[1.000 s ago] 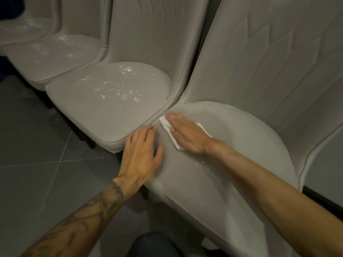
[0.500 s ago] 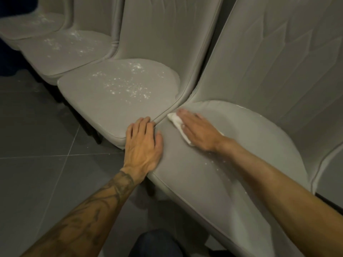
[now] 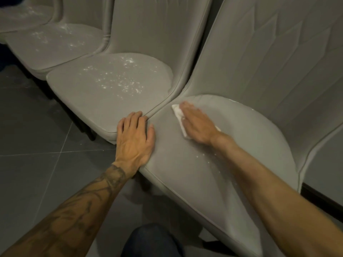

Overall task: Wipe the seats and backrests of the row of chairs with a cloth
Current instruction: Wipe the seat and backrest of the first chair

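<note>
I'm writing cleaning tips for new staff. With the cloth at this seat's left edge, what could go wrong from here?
1. The cloth is small and mostly under the right hand; the flat hand might slide off it and smear the near seat.
2. Stray specks beside the right forearm lie behind the cloth and may get missed.
3. The left hand rests across the seam onto the next seat, so its white residue could transfer to skin and spread.

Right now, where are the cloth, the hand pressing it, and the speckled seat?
cloth [image 3: 176, 111]: head view, white corner past the fingertips.
right hand [image 3: 199, 126]: head view, back of the hand.
speckled seat [image 3: 111, 89]: head view, middle of the cushion.
</note>
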Tool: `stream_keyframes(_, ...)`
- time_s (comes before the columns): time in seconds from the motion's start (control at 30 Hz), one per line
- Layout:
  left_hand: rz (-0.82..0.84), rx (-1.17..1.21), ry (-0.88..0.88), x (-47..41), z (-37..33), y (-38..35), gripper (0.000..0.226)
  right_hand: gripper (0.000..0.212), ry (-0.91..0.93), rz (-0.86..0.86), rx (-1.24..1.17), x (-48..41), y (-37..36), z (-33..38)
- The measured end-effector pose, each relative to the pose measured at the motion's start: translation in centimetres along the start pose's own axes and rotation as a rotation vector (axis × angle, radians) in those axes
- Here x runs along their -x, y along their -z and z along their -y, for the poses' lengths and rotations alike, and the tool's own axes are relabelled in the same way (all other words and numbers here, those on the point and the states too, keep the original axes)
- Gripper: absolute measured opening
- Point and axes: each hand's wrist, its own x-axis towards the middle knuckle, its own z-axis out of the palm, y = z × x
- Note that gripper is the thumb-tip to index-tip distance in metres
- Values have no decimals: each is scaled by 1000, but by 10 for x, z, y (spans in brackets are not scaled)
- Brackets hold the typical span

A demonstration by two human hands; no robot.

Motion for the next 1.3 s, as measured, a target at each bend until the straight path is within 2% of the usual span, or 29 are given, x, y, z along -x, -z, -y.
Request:
stream_keyframes(0.1, 4, 4, 1, 0, 0, 0, 48, 55, 222, 5, -12, 33, -24, 36)
stream_keyframes(0.17, -4, 9, 1, 0, -1, 1, 49, 54, 276, 23, 7, 50, -15, 24)
stream_keyframes(0.23, -16, 7, -3, 0, -1, 1, 49, 53, 169, 20, 32, 57, 5, -11)
stream_keyframes(0.3, -24, -5, -4, 0, -2, 0, 49, 52, -32, 22, 20, 64, 24, -48)
stream_keyframes(0.37, -25, -13, 1, 0, -3, 0, 48, 52, -144, -17, -6, 70, 26, -56)
stream_keyframes(0.4, -23, -13, 3, 1, -3, 0, 48, 52, -143, -32, -7, 71, 19, -45)
stream_keyframes(0.53, -13, -10, -3, 2, -3, 3, 50, 53, 148, -33, -33, 90, -16, 17)
stream_keyframes(0.63, 0, -12, -7, 2, -5, 6, 52, 53, 235, 2, 19, 105, -7, 3)
stream_keyframes(0.77, -7, -16, -16, 2, -7, 6, 52, 51, -70, -15, -15, 102, 21, -58)
stream_keyframes(0.83, -9, -18, -10, 2, -6, 5, 51, 52, -156, -43, -47, 99, 17, -51)
stream_keyframes(0.87, -9, -19, -9, 2, -6, 4, 51, 52, -135, -58, -30, 98, 8, -36)
stream_keyframes(0.97, -8, -16, -14, 2, -5, 4, 50, 53, 83, -92, -34, 107, -20, 17)
stream_keyframes(1.07, -7, -11, -20, 2, -4, 4, 49, 53, 213, -53, 46, 117, -23, 18)
stream_keyframes(1.13, -10, -10, -22, 2, -5, 4, 49, 53, 166, -35, 77, 122, -12, -12)
stream_keyframes(1.2, -10, -10, -23, 2, -5, 4, 49, 52, 36, -33, 85, 130, 1, -51)
stream_keyframes(1.3, -5, -5, -19, 2, -6, 4, 51, 52, -119, -108, 64, 141, 7, -72)
